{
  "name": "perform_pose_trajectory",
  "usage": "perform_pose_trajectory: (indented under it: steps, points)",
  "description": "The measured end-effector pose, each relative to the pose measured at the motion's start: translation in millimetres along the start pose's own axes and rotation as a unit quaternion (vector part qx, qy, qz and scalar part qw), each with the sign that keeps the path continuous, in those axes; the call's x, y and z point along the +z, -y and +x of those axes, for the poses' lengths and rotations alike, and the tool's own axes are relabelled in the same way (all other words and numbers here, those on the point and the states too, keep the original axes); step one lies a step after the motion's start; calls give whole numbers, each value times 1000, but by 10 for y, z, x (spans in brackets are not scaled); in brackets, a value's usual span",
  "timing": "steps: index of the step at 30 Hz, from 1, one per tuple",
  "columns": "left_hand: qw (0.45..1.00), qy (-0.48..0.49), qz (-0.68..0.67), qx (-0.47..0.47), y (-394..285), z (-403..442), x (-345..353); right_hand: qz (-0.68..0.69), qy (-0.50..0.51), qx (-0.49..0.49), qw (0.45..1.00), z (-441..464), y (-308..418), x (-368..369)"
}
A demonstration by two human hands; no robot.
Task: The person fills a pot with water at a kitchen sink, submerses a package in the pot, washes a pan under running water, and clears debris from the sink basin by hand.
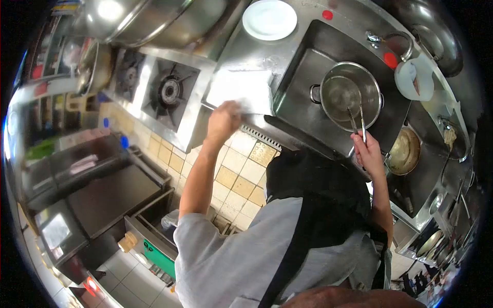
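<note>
From where I stand, the left arm reaches out over the floor tiles, elbow loosely bent, and the left hand (224,121) is at the near edge of the steel bench (252,55). Its fingers are curled, but they blur, so I can't tell whether they grip the flat white piece (240,92), cloth or paper, lying right there at the bench's near-left corner.

The right arm comes up from the other side, forearm nearly straight. The right hand (367,150) has its fingers closed round the metal tongs (355,122), whose ends point down inside the two-handled pot (351,69). That pot sits in the right part of the sink basin (303,77), with clear liquid in it.

The basin's left wall stands between the white piece and the pot. A white plate (269,19) lies toward the bench's far edge; the tap (374,37) and a translucent container (409,79) are beyond the pot. A pan (403,152) rests in the second basin (418,187), just right of the right hand. A gas stove (171,92) adjoins the bench's left edge.
</note>
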State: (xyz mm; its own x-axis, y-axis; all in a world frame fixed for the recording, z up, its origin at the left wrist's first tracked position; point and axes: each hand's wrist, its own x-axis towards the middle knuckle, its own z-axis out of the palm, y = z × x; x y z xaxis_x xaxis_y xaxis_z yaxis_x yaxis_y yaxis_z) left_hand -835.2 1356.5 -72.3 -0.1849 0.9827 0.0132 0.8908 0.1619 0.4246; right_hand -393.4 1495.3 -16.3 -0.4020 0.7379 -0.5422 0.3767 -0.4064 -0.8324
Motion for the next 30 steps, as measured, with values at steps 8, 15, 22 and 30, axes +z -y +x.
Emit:
perform_pose_trajectory:
  steps: [8, 15, 22, 30]
  points:
    - [913, -134, -148, -356, 398, 348, -17, -25, 33, 4, 999, 27, 117, 125]
    - [845, -118, -341, -394, 758, 758, 121, -60, 32, -41, 997, 85, 124, 202]
    - [889, -130, -346, -271, 380, 916, -275, -60, 32, -52, 996, 121, 441, 312]
    - [953, -73, -102, -277, 577, 458, -215, -176, 38, -183, 966, 273, 557, 450]
